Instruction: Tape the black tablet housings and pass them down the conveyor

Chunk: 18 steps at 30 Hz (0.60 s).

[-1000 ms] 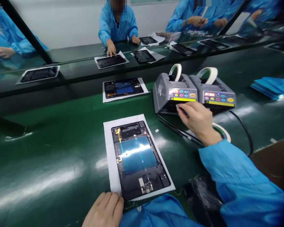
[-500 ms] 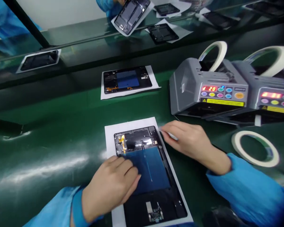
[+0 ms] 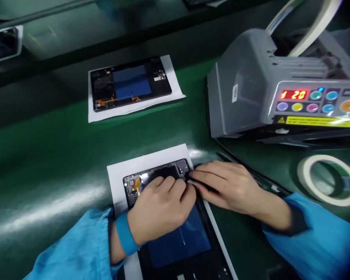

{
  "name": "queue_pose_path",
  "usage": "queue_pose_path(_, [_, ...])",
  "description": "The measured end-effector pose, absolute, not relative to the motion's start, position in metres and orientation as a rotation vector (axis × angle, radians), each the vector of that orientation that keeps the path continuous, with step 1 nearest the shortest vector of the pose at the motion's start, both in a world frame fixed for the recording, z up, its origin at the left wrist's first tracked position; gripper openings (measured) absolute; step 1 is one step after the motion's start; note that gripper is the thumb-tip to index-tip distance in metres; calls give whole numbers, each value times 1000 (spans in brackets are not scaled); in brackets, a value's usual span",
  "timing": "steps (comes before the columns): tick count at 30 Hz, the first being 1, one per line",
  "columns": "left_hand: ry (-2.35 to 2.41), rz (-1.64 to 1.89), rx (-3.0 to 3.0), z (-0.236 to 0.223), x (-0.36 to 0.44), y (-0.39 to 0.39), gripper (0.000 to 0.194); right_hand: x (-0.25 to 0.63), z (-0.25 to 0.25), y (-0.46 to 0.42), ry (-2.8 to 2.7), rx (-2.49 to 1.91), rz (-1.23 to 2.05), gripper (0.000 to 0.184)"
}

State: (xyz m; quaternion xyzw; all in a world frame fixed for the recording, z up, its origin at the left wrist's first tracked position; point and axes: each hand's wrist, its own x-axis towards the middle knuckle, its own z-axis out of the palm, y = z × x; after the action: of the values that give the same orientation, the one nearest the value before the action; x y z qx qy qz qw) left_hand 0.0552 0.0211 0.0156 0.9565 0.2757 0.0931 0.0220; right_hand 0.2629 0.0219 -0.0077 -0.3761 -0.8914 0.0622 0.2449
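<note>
An opened tablet (image 3: 175, 252), its back off, lies on a sheet of white paper (image 3: 116, 182). A blue panel, an orange ribbon cable and dark parts show inside it. My left hand (image 3: 163, 206) is over the tablet's upper half, fingers curled in and their tips hidden from me. Close beside it, at the tablet's upper right edge, my right hand (image 3: 227, 188) pinches a small whitish strip (image 3: 191, 182), which looks like tape. The strip's end meets the left fingertips; whether they grip it is hidden.
A second opened tablet (image 3: 131, 83) on white paper lies farther back. At the right stands a grey tape dispenser (image 3: 245, 89) with a lit panel. A tape roll (image 3: 306, 175) and a dark, thin tool (image 3: 227, 156) lie below it. Another tablet (image 3: 1, 44) is at far left.
My left hand has moved up and right across the tablet, and my right hand slightly down and left, bringing them together. The view has shifted closer, with the dispenser appearing larger.
</note>
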Motion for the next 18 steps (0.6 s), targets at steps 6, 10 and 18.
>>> queue_pose_path(6, [697, 161, 3013, 17, 54, 20, 17, 269, -11, 22, -2541, -962, 240, 25])
queue_pose_path(10, [684, 114, 3047, 18, 52, 21, 24, 268, -11, 22, -2582, -1006, 213, 30])
queue_pose_path(18, [710, 129, 3164, 20, 49, 24, 28, 269, -8, 22, -2605, -970, 139, 32])
